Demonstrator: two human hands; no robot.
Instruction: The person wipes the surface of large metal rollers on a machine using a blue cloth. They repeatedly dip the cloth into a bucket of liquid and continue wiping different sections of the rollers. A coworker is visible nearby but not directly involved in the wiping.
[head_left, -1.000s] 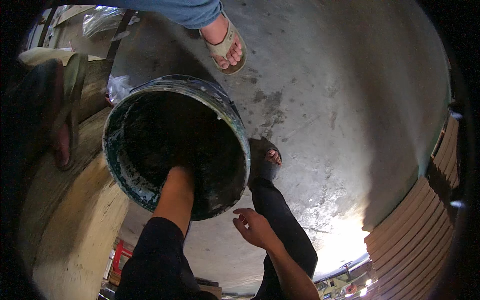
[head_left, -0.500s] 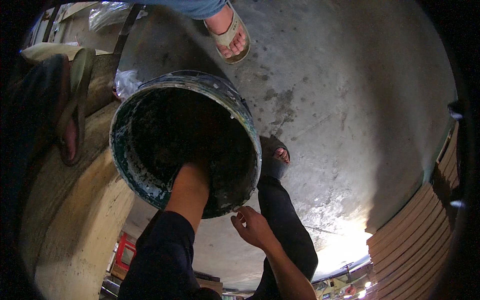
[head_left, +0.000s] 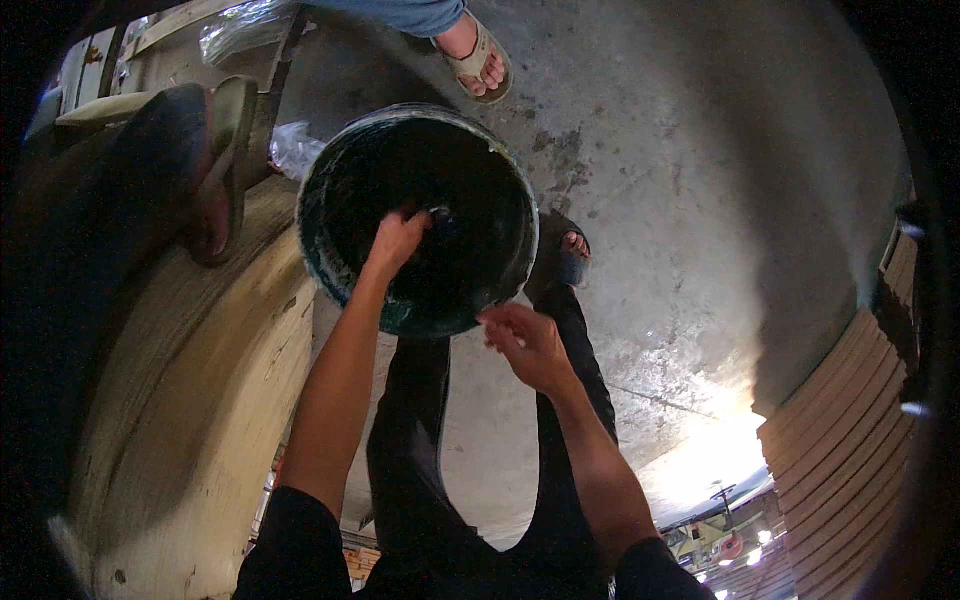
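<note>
A large dark bucket with a paint-smeared rim stands on the floor in front of me. My left hand reaches down into it, fingers closed. By its fingertips shows a small pale, shiny bit, too dim to name; the bucket's depths are too dark to make out. My right hand is at the bucket's near right rim. Its fingers are loosely curled, the thumb apart from them, and I see nothing held between them. The fingertips come close to the rim; whether they touch it I cannot tell.
Another person's sandalled foot stands beyond the bucket, another sandal at left. A curved wooden piece runs along the left, near a clear plastic bag. Stacked brown boards stand at right. My own foot is right of the bucket.
My left hand, hidden deep in the bucket before, has come up into sight inside it. The bucket appears higher and smaller in view. My right hand stays by its rim.
</note>
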